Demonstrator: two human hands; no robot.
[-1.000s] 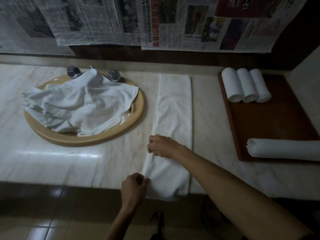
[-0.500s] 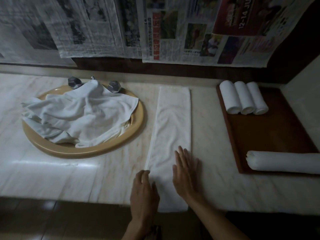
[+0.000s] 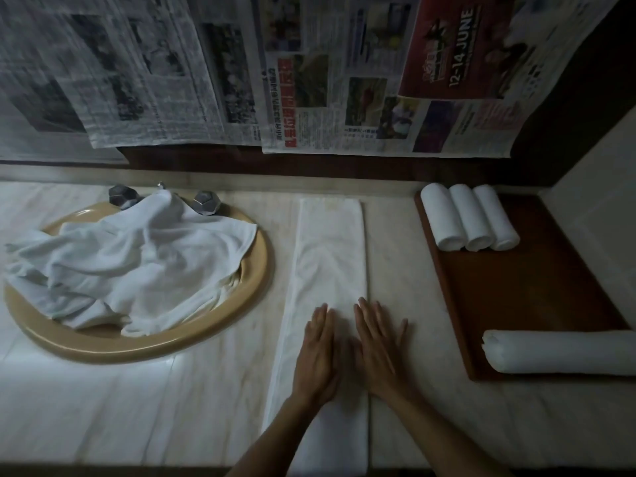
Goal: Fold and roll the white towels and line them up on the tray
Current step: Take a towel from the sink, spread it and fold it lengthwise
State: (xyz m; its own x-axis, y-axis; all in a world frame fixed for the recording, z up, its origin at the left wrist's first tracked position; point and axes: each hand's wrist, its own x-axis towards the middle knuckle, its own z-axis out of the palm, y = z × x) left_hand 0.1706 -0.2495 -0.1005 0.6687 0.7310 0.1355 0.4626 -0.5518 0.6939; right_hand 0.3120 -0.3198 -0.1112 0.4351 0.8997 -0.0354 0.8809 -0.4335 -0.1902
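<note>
- Both palms lie flat, fingers straight, gripping nothing: left hand (image 3: 318,352) and right hand (image 3: 378,349) press the folded towel strip (image 3: 330,256) beneath them, smoothing it.
- Next, likely rolling; that needs even pressure.
- Right of the hands, the tray (image 3: 537,297) holds rolled towels (image 3: 469,218).
- Marble counter (image 3: 137,407); left, sink (image 3: 213,325) with loose towels (image 3: 130,266); newspapers (image 3: 309,80) ahead.

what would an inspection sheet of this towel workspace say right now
surface: pale marble counter, shiny, with a tan sink rim set in it
job's things: folded towel strip lying flat, its near end over the counter edge; three rolled towels side by side at the far end of the brown tray; a longer roll across its near end
clutter: loose towels heaped in the sink, two tap knobs behind
hands: left hand and right hand flat on the strip
cables: nothing seen
surroundings: newspapers on the wall
</note>
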